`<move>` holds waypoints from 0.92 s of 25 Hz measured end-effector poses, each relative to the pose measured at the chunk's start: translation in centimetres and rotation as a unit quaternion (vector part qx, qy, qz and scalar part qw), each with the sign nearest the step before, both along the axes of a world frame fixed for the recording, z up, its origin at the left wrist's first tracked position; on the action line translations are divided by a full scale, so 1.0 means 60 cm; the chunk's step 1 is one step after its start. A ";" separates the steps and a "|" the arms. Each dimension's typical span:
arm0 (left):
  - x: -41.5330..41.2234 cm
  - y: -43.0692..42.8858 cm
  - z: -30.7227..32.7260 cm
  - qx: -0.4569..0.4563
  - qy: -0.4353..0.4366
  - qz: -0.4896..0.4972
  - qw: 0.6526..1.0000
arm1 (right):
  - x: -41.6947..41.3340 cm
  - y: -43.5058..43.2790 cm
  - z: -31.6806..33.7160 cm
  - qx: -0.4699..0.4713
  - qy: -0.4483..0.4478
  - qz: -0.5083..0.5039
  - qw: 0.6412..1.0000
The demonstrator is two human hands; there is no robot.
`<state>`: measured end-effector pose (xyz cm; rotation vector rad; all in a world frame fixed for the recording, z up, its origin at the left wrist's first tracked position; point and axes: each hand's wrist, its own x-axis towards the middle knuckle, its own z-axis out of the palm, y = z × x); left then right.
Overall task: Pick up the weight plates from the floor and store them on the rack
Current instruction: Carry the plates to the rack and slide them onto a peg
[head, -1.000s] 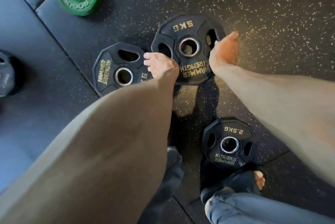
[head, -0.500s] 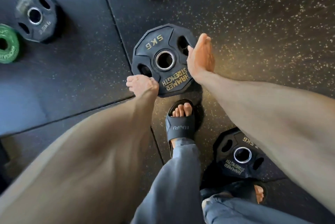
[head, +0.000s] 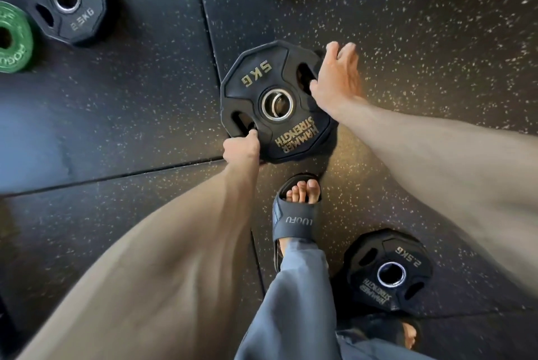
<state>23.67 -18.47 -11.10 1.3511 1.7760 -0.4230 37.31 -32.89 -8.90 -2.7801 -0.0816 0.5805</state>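
Head view. Left hand (head: 241, 148): fist-closed on the near-left edge of the 5 kg plate (head: 262, 80), thumb at its grip slot. Right hand (head: 337, 77): thumb hooked into the far-right slot, fingers curled over the rim. The plate lies between both hands; whether it is clear of the floor cannot be told.

Floor (head: 407, 25): dark speckled rubber mats. A 2.5 kg plate (head: 387, 269) lies under the right forearm, and a sandal (head: 297, 220) lies below the hands. A green plate (head: 13, 39) lies well left of the left hand.

Half a second earlier the right hand lay flat-fingered along the rim.
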 end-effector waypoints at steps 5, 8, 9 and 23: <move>0.009 0.010 -0.011 -0.027 -0.011 0.034 0.999 | 0.047 0.039 -0.018 -0.066 0.116 -0.023 0.991; 0.008 -0.003 0.035 -0.014 -0.015 -0.064 0.998 | 0.033 0.035 -0.021 -0.058 0.064 -0.020 0.996; 0.011 -0.003 0.041 0.022 0.001 -0.097 0.995 | 0.032 0.033 -0.019 -0.050 0.060 -0.026 0.997; 0.074 -0.088 0.165 0.125 0.039 -0.415 0.901 | -0.112 -0.185 0.100 0.116 0.094 -0.300 0.942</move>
